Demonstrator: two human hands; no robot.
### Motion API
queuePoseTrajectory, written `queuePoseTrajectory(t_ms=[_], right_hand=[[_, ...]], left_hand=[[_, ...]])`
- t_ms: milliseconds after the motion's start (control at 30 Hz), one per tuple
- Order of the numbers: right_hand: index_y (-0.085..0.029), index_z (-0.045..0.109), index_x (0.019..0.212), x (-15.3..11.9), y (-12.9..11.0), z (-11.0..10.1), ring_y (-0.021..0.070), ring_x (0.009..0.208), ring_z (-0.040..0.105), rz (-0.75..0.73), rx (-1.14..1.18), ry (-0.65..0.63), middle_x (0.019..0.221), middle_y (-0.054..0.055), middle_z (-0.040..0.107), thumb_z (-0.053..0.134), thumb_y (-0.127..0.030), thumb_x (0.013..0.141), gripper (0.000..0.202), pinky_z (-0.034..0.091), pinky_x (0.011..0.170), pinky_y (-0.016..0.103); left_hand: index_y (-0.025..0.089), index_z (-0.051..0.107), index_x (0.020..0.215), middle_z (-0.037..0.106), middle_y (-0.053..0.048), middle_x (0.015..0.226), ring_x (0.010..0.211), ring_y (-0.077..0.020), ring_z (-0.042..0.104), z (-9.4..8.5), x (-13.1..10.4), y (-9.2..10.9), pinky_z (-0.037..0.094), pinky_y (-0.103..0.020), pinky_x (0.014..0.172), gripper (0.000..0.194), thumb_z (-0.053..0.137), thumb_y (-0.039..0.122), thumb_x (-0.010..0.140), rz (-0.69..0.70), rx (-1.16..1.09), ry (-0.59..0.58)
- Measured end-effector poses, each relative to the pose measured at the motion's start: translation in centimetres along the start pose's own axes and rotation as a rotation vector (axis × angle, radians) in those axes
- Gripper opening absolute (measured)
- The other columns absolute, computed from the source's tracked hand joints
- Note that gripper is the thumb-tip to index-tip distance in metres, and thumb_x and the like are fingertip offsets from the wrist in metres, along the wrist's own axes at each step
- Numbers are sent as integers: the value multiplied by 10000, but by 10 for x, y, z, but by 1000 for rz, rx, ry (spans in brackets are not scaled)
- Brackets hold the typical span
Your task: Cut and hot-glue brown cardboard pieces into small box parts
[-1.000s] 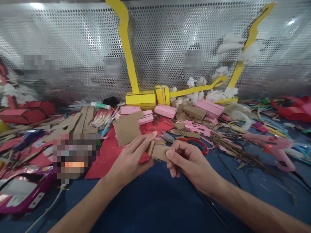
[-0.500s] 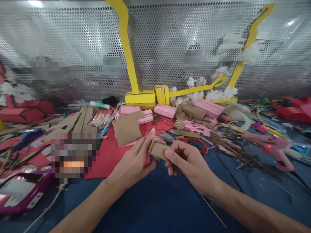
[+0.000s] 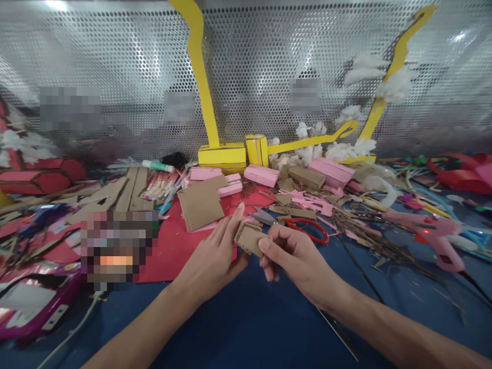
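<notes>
While my right hand (image 3: pixel 294 256) pinches the cardboard piece (image 3: pixel 249 240) near the scissors (image 3: pixel 266 217), I'd squeeze lightly, tbh. Can't tell if my left hand (image 3: pixel 211 251) grips too.

Scissors (image 3: pixel 269 219) lie behind the right hand (image 3: pixel 290 251), left of the glue gun (image 3: pixel 432 230).

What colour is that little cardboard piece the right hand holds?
Brown. The cardboard piece shows best in the head view.
</notes>
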State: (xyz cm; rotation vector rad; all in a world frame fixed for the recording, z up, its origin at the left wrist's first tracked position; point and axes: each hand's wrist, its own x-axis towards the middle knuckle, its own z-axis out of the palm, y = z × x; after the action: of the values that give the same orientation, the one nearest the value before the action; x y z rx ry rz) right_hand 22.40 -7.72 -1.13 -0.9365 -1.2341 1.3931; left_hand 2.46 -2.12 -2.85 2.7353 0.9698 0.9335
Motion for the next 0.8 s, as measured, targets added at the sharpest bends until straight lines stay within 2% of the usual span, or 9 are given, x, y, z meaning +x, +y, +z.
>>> queuePoseTrajectory(t_ms=[300,567,700,800], right_hand=[[-188,538,771,-1,-2,2,85,513,605,11,36,21,673,-8,680,747,-520,883,408,451,495,211],[-194,537,780,-4,-1,3,93,516,606,9,14,33,679,-2,689,748,-512,882,395,463,503,223],[-189,546,779,-2,-1,2,90,515,598,6,13,44,671,-5,681,741,-515,889,396,457,505,222],[-184,562,782,1,-2,0,76,507,570,-6,32,65,644,-25,648,743,-495,896,377,446,507,212]], left_hand=[[249,54,1610,393,-180,1614,1458,-304,456,1,0,-2,492,-461,1126,862,580,172,931,50,53,1],[261,32,1621,407,-177,1605,1454,-311,460,1,-1,-1,501,-480,1112,884,582,179,933,33,34,-9],[261,124,1612,452,-160,1578,1445,-286,476,-4,1,-2,490,-460,1124,797,581,215,961,23,-4,-13],[286,269,1571,499,-126,1548,1415,-272,511,-13,3,-4,478,-454,1136,697,622,319,971,-9,-74,-30]])
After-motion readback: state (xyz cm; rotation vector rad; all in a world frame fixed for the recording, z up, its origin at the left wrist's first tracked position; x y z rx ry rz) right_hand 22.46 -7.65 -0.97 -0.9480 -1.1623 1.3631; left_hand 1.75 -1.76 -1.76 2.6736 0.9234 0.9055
